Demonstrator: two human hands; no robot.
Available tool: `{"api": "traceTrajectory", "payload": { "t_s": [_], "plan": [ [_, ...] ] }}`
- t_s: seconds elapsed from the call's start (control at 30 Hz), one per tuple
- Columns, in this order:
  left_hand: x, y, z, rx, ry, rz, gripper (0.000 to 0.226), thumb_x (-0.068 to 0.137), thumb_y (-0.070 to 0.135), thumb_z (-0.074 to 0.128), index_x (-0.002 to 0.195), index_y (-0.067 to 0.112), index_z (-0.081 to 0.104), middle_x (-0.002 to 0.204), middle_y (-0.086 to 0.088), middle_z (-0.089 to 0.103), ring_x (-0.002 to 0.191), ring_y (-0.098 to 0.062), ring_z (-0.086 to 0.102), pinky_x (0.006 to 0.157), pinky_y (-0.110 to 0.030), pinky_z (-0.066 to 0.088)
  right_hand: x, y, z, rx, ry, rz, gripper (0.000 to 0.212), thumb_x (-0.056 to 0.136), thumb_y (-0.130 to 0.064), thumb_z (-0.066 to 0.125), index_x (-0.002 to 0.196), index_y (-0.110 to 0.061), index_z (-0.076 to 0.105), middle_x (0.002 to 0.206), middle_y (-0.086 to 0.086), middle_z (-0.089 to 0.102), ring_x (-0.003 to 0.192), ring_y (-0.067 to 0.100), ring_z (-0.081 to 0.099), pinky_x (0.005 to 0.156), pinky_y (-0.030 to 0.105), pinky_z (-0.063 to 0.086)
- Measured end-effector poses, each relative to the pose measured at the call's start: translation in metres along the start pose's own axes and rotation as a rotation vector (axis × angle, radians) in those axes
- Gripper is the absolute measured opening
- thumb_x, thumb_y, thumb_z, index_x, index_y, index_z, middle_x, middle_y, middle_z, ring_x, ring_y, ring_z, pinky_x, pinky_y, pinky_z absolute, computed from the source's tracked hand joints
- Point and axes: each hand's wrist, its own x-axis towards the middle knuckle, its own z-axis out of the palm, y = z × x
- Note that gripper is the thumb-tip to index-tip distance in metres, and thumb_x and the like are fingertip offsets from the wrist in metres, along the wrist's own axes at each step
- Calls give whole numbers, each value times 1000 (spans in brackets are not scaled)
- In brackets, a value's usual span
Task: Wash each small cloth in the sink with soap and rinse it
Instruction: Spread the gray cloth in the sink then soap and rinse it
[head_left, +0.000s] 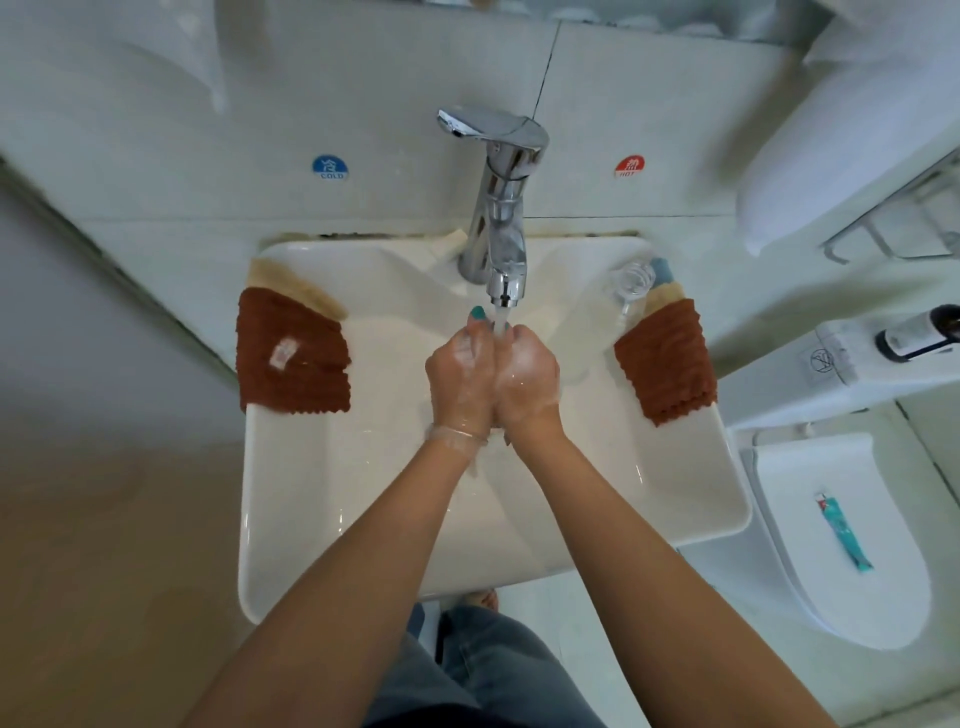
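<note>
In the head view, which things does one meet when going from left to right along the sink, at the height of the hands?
Brown cloth on the left rim → left hand → right hand → clear bottle → brown cloth on the right rim → dark bottle.

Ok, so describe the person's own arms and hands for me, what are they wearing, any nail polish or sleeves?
Both forearms are bare, with no sleeves in view. The left hand wears a thin transparent disposable glove whose cuff bunches at the wrist; one teal-painted nail shows through at a fingertip. The right hand appears ungloved and carries white soap lather. No watch or rings are visible. Blue jeans show below.
</note>
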Motion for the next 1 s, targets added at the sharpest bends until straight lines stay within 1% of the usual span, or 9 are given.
{"api": "traceTrajectory", "payload": {
  "t_s": [0.13, 0.37, 0.43, 0.53, 0.63, 0.73, 0.83, 0.9, 1.0],
  "plan": [
    [-2, 3, -5, 3, -24, -3, 50, 97, 42, 43, 57, 13, 48, 57, -1, 55, 59, -17, 49, 60, -32, 44, -6, 1, 1, 82, 19, -18, 42, 95, -50, 52, 71, -16, 46, 67, -3, 55, 60, 10, 52, 53, 24, 42],
    [-16, -4, -22, -58, -268, 3, 23, 96, 41, 55, 80, 24, 55, 65, -2, 59, 55, -23, 55, 46, -33, 46, -21, 28, -18, 572, -32, 73, 23, 96, -26, 60, 109, -8, 54, 87, 4, 62, 68, 10, 64, 53, 27, 51],
    [-21, -1, -17, -14, -289, 30, 21, 95, 37, 59, 86, 18, 61, 66, -5, 62, 56, -26, 58, 47, -37, 51, -22, 42, -31, 570, -32, 75, 21, 95, -16, 62, 106, 1, 60, 84, 12, 64, 69, 19, 63, 56, 32, 51],
    [-24, 4, -8, 79, -287, 100, 17, 92, 35, 63, 92, 18, 66, 80, -11, 69, 65, -33, 64, 52, -41, 53, -22, 57, -47, 496, 21, 35, 8, 93, -9, 62, 94, -2, 64, 72, 8, 63, 58, 9, 61, 57, 26, 47],
    [-22, -3, -15, 53, -260, 147, 2, 91, 25, 66, 90, 27, 67, 84, -1, 70, 70, -15, 65, 62, -29, 53, -24, 53, -43, 458, 31, -29, 19, 94, -11, 62, 96, 8, 63, 72, 9, 59, 56, 9, 56, 51, 21, 45],
    [-22, -12, -30, 16, -139, 139, 8, 91, 18, 66, 86, 24, 64, 78, 8, 65, 66, 3, 57, 63, -10, 46, -24, 33, -22, 454, -12, -70, 9, 95, -6, 58, 101, -2, 64, 80, 3, 63, 66, 4, 59, 61, 25, 51],
    [-26, -12, -40, -21, -37, 77, 16, 92, 24, 65, 84, 11, 59, 69, 4, 59, 54, 3, 53, 50, -10, 43, -29, 19, -4, 552, -55, -31, 11, 97, -14, 58, 87, -11, 57, 66, 1, 58, 53, 15, 53, 46, 26, 45],
    [-28, -10, -38, -28, -49, 86, 20, 91, 24, 66, 76, 13, 58, 64, 4, 57, 54, -1, 51, 51, -13, 42, -30, 21, -5, 590, -8, -5, 21, 97, -16, 57, 78, -11, 51, 57, -4, 50, 45, 8, 46, 41, 21, 39],
    [-26, -5, -27, -52, -88, 84, 24, 90, 22, 68, 68, 20, 60, 60, 8, 58, 54, 2, 49, 55, -12, 41, -27, 34, -14, 591, 58, -9, 14, 95, -14, 59, 82, -15, 55, 69, 1, 56, 58, 10, 53, 48, 20, 42]
  ]
}}
